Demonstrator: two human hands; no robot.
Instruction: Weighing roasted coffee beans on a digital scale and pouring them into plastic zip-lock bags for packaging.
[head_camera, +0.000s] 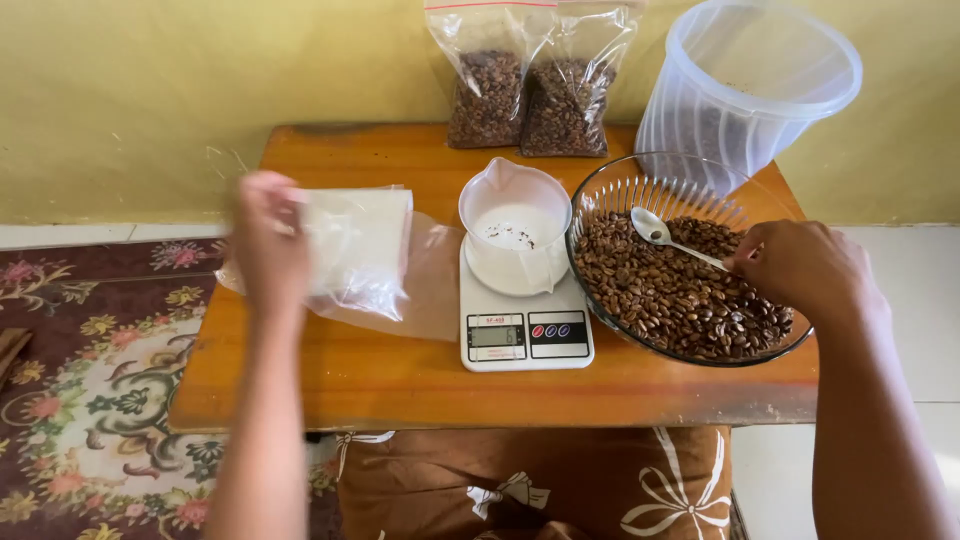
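My right hand grips the handle of a metal spoon that rests over the coffee beans in a clear glass bowl on the right of the small wooden table. My left hand, blurred by motion, touches a stack of clear plastic bags on the left of the table. Between them a white digital kitchen scale carries a white plastic cup with a spout, which holds a few specks at its bottom.
Two clear bags of coffee beans lean on the yellow wall at the table's back. A large translucent plastic bucket stands behind the bowl. A brown cushion lies in front of the table, a floral carpet to the left.
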